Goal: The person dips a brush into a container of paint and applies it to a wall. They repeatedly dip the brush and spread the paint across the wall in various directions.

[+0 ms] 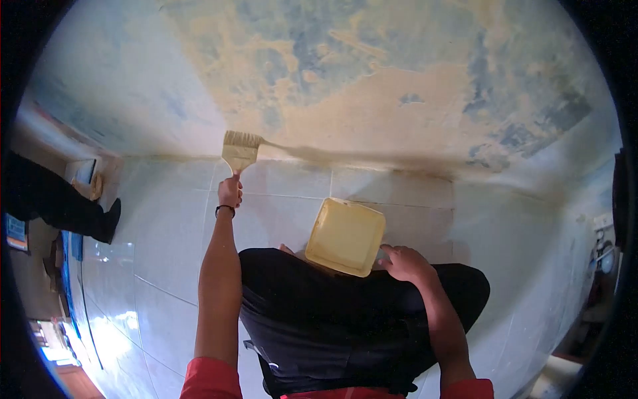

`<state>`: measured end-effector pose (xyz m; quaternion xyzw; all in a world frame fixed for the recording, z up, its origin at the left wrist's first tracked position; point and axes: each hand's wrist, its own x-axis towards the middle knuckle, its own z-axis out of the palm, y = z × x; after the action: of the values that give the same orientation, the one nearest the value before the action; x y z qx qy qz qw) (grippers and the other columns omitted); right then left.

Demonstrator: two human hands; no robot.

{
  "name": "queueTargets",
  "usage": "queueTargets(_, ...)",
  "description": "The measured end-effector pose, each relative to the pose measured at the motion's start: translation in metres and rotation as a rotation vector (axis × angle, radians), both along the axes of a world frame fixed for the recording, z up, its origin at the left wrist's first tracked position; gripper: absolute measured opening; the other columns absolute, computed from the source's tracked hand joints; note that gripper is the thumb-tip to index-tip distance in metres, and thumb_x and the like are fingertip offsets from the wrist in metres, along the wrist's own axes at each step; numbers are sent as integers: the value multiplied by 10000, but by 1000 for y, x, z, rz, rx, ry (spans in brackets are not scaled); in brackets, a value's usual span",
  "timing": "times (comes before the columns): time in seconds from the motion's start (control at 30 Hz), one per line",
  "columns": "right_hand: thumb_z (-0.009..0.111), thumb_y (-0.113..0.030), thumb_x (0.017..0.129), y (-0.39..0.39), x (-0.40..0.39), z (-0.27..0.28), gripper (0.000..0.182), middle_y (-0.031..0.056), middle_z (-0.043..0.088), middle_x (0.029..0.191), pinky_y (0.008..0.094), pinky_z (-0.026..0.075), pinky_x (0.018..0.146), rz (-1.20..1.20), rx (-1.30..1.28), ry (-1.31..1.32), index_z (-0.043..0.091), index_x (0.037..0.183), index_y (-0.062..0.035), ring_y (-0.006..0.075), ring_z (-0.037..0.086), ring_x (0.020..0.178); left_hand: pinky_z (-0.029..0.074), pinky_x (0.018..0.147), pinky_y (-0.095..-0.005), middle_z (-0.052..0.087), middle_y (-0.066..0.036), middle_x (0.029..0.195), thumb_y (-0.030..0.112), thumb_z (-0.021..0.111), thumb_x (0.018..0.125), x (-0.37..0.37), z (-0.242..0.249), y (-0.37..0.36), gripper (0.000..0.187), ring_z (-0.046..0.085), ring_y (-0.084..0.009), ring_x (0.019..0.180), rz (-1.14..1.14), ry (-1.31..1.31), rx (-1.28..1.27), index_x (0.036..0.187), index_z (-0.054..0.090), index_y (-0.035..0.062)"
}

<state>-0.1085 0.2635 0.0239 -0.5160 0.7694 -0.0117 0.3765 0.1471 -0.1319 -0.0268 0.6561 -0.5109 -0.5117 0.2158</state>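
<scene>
My left hand (pixel 230 192) is stretched forward and grips the handle of a wide paintbrush (pixel 240 149). Its pale bristles point up and touch the bottom of the wall (pixel 372 86), where wall and floor meet. A dark band sits on that wrist. My right hand (pixel 404 262) rests by my knee and holds the near right corner of a square yellow paint tray (pixel 345 234). The tray sits tilted on the tiled floor just beyond my knees. I am crouched, and my black trousers (pixel 332 319) fill the lower middle of the view.
The wall is patchy, with beige over worn blue paint. The floor (pixel 166 266) is glossy pale tile. At the far left another person's leg in dark trousers and a black shoe (pixel 106 223) stands on the tiles. Clutter lies along the right edge.
</scene>
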Motion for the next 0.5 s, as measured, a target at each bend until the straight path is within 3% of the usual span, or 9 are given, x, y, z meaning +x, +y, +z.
queueTargets(0.07,527,-288,870,-4,1,-2,435,217,629,954,468,482,805,6,7,-2,480,1232,-52,365,610,903,299,333,-321,404,-23,471,505,501,837,10,-10,6,486,379,-149,339,-2,-188,84,628,472,67)
queueTargets(0.17,534,-273,868,-6,3,4,416,225,623,960,453,465,805,-32,39,-12,495,1217,-50,380,588,928,281,350,-318,380,4,488,559,463,825,22,-43,-5,488,332,-129,340,-8,-184,213,681,463,92)
queueTargets(0.43,517,-300,886,-14,4,8,436,211,629,962,455,480,817,-4,99,-11,462,1262,-87,360,602,934,267,354,-312,385,8,491,542,500,815,16,-30,-6,464,334,-125,348,-9,-165,265,650,444,113)
queueTargets(0.5,518,-300,885,-13,3,4,439,210,630,955,456,480,816,-3,102,-14,459,1264,-86,360,603,933,293,356,-308,409,-15,480,492,521,817,13,-20,-6,481,380,-134,358,-17,-103,202,584,453,77)
